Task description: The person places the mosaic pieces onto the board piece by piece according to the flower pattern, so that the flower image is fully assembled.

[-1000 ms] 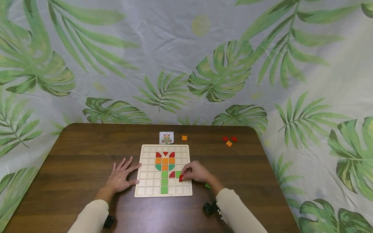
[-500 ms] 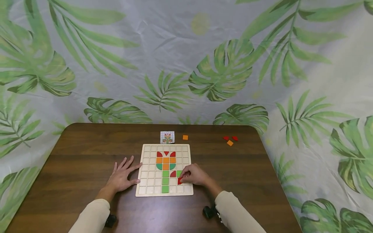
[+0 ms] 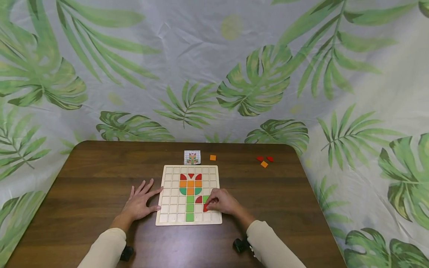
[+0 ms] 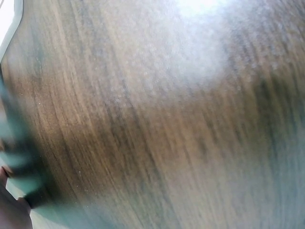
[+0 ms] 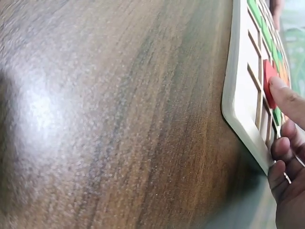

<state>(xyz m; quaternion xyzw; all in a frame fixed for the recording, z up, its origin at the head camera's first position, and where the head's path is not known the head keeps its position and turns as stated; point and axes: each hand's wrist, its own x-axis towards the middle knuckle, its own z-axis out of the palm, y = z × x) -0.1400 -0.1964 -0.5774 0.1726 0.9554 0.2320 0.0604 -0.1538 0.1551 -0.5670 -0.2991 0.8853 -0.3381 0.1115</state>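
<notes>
Leafy cloth (image 3: 187, 48) behind, dark table (image 3: 83, 208) below, one red piece (image 3: 205, 209) in hand

From where I stand, the red piece is at the board (image 3: 172, 217), near its lower right corner, second row up from the near edge. The right hand (image 3: 222, 201) pinches it, thumb against it; whether it is fully seated, I cannot tell. I'd judge the step in hand to be fitting it, and the next move to call for squaring it up and pressing it flat before letting go. The left hand (image 3: 139, 204) lies spread, gripping nothing, thumb and forefinger at the board's left edge.

On the board I count four orange squares (image 3: 190, 184), two teal quarters (image 3: 182, 191), three red quarters (image 3: 199, 200), one red triangle (image 3: 191, 175), three green squares (image 3: 190, 216) in a column, and one green piece (image 3: 205, 199) partly hidden by the right hand. Past the far edge lies one card (image 3: 192, 157) with a similar pattern, one loose orange square (image 3: 212, 158) beside it. Toward the table's far right corner are two loose red pieces (image 3: 270, 159) and one orange tile (image 3: 264, 164).
</notes>
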